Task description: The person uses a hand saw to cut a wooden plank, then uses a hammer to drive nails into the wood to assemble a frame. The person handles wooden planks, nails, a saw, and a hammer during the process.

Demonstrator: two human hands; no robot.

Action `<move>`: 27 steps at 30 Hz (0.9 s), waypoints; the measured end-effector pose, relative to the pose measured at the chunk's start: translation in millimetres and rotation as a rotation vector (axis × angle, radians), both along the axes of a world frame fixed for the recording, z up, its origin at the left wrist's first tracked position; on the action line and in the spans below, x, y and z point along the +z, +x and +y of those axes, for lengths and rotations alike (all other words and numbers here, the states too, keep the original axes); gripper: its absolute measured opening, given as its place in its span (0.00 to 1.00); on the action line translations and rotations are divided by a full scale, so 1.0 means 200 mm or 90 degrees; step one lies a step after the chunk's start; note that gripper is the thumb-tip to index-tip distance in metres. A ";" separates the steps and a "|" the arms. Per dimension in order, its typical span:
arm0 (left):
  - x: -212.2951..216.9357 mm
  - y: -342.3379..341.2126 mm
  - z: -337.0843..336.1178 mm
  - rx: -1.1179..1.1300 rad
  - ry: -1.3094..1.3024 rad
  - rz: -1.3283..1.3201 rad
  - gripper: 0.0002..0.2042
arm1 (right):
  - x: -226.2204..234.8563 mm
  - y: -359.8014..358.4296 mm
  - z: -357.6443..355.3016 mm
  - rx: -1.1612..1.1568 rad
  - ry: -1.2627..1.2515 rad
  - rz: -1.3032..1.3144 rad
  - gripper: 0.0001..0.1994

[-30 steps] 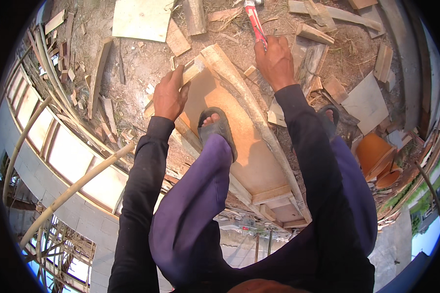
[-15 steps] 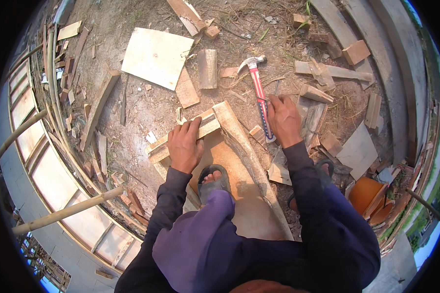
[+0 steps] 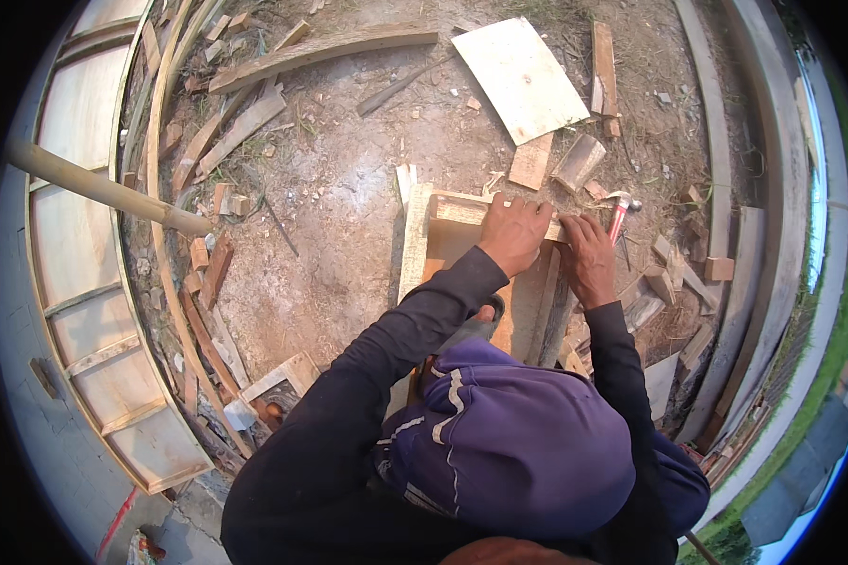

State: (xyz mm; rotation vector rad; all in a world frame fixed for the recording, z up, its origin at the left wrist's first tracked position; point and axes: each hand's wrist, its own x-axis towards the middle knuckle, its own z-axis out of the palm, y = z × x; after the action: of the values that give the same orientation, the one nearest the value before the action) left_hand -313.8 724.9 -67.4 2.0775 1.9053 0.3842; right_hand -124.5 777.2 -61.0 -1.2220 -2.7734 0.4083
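A wooden frame (image 3: 413,247) with a plywood bottom lies on the ground in front of me, its far end closed by a short board (image 3: 460,209). My left hand (image 3: 516,235) is closed over that end board, fingers hooked across its top edge. Right beside it, my right hand (image 3: 589,259) grips the frame's far right corner with bent fingers. A claw hammer (image 3: 618,218) with a red and white handle lies just past my right hand, its lower handle hidden. My sandalled foot (image 3: 485,315) is inside the frame, mostly covered by my arm and leg.
A square plywood sheet (image 3: 520,80) and a short wood block (image 3: 578,162) lie beyond the frame. A long beam (image 3: 325,55) rests at the far left. Framed panels (image 3: 85,245) and a bamboo pole (image 3: 108,193) stand left; long planks (image 3: 782,188) line the right.
My right hand has left the hammer's side and moved onto the frame's corner, close to my left hand. The hammer stays on the ground. My view has swung to the left.
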 end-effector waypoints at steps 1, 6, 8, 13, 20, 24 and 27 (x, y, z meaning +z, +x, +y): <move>0.04 -0.02 -0.03 0.024 0.013 0.011 0.17 | 0.03 -0.01 0.00 0.020 -0.002 0.031 0.21; 0.00 -0.14 -0.08 0.042 0.081 -0.001 0.14 | 0.16 -0.07 0.03 -0.015 -0.062 0.074 0.20; -0.02 -0.14 -0.08 0.048 0.104 -0.028 0.13 | 0.18 -0.06 0.02 -0.040 -0.094 0.099 0.20; -0.04 -0.15 -0.03 0.043 0.111 -0.071 0.12 | 0.21 -0.05 0.03 -0.054 -0.089 0.071 0.21; -0.10 -0.19 -0.05 0.027 0.085 -0.075 0.16 | 0.12 -0.07 0.03 -0.034 -0.061 0.055 0.22; -0.11 -0.22 -0.05 0.006 0.071 -0.059 0.20 | 0.13 -0.04 0.07 -0.010 -0.073 0.090 0.22; -0.08 -0.23 -0.04 -0.017 0.033 -0.075 0.23 | 0.16 0.04 0.12 -0.092 -0.130 0.175 0.21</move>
State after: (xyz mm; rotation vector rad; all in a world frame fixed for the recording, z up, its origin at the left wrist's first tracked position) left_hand -359.5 717.8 -84.0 2.0615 1.8164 0.5434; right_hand -116.1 801.9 -29.0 -1.2857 -2.4433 0.7966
